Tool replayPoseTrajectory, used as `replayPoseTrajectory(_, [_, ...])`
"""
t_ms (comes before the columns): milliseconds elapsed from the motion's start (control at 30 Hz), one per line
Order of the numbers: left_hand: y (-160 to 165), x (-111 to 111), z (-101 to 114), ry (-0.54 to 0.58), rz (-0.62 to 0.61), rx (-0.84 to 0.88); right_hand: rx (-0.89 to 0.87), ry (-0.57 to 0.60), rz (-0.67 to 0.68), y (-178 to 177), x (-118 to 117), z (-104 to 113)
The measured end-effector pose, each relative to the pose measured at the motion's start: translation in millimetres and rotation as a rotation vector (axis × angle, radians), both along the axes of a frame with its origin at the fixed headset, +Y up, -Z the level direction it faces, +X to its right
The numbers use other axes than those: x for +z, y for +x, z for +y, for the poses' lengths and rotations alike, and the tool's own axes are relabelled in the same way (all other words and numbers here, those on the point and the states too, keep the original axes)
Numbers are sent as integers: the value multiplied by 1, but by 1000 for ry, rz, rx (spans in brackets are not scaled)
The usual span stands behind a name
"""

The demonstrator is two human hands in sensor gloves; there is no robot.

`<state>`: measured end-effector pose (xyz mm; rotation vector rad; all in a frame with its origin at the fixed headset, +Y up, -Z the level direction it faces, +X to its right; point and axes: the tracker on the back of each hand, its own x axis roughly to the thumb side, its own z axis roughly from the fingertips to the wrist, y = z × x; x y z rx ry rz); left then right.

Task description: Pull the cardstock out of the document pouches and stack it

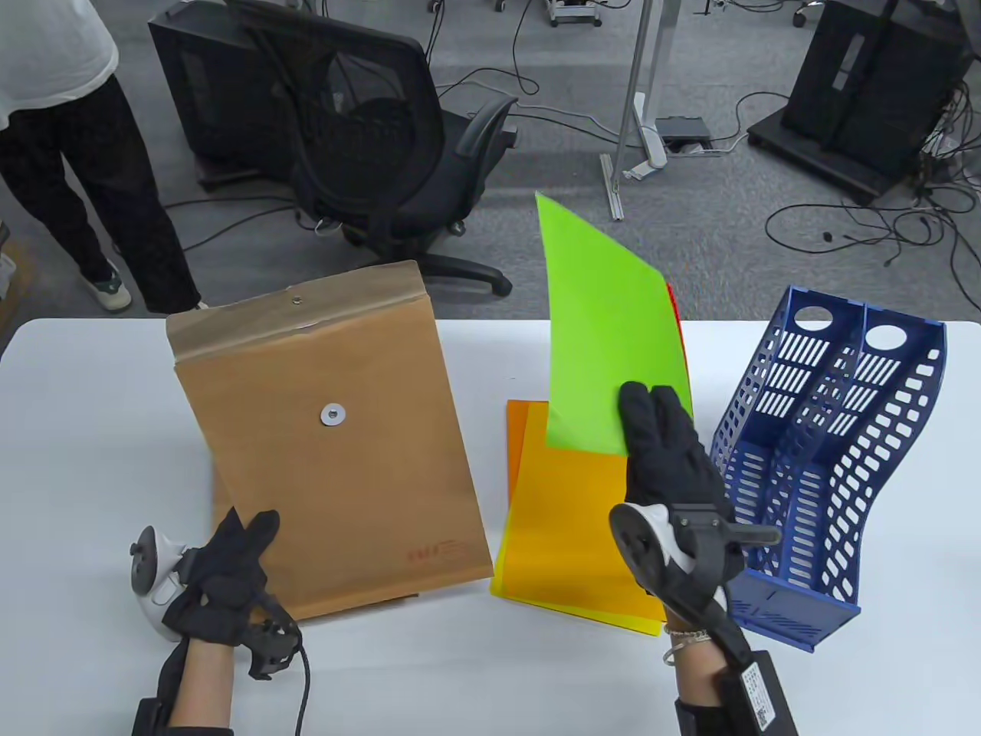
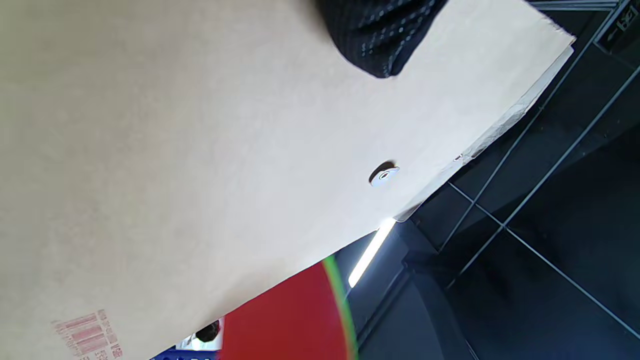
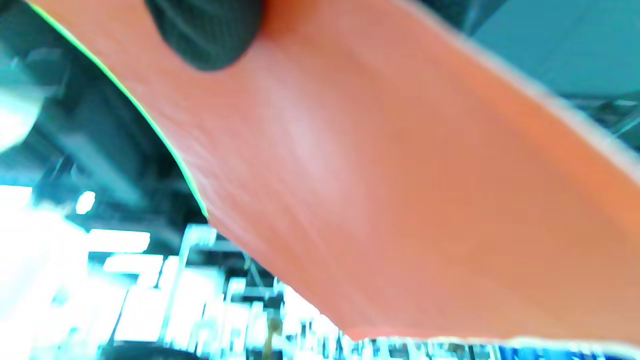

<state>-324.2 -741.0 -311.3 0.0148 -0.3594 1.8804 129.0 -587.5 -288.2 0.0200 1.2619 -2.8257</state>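
Pinching the lower right corner of a green cardstock sheet [image 1: 613,337] with our right hand [image 1: 670,468], we are holding it up off the bench [image 1: 92,429], its top leaning toward the far edge. A red sheet [image 1: 676,307] is pressed behind the green one in the same grip, showing only as a thin sliver along the green sheet's right edge in the table view; in the right wrist view the red sheet [image 3: 400,190] is filling most of the picture, with one gloved fingertip [image 3: 210,30] pressing on it near the top.

We are gripping the bottom left corner of a brown document pouch [image 1: 329,437] with our left hand [image 1: 222,575], fingers pressed on its front face, tilting it up so the opened flap is at the top. In the left wrist view the pouch [image 2: 200,150] is covering most of the frame, a fingertip [image 2: 380,40] resting on it above the round white clasp washer [image 2: 384,176].

Between the pouch and the raised sheets, a stack of orange and yellow cardstock [image 1: 567,521] is lying flat on the bench, partly under our right hand. Just to the right of it, a blue perforated file rack [image 1: 828,460] is standing on the bench.

Beyond the bench, a black office chair [image 1: 368,146] is standing on the grey floor, and a person's legs [image 1: 84,199] are showing at far left.
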Motion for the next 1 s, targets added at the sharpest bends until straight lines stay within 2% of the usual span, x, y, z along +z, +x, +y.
replayPoseTrajectory(67, [-3, 0, -1, -14, 7, 4, 167, -94, -5, -15, -8, -42])
replayPoseTrajectory(133, [-3, -1, -3, -23, 1, 2, 308, -162, -10, -28, -9, -74])
replayPoseTrajectory(233, [-1, -2, -6, -38, -4, -11, 443, -267, -26, -39, -8, -112])
replayPoseTrajectory(367, [1, -3, -8, -52, -12, -33, 436, -425, 8, -41, -3, -139])
replayPoseTrajectory(433, [2, -3, -9, -54, -17, -38, 424, -542, 51, -40, -2, -147])
replayPoseTrajectory(600, [4, -2, -8, -59, -20, -41, 290, -945, 46, -36, -5, -164])
replayPoseTrajectory(733, [4, -2, -9, -62, -22, -53, 161, -1130, 72, -28, -9, -175])
replayPoseTrajectory(767, [4, -2, -9, -64, -25, -56, 139, -1104, 68, -25, -9, -172])
replayPoseTrajectory(833, [4, -3, -10, -74, -32, -61, 84, -956, 53, -19, -6, -153])
replayPoseTrajectory(867, [4, -3, -12, -82, -39, -60, 53, -881, 69, -18, -2, -136])
replayPoseTrajectory(933, [5, -3, -13, -108, -33, -74, -20, -791, 112, -19, 7, -114])
replayPoseTrajectory(1000, [6, -2, -12, -134, 0, -103, -105, -741, 154, -22, 17, -101])
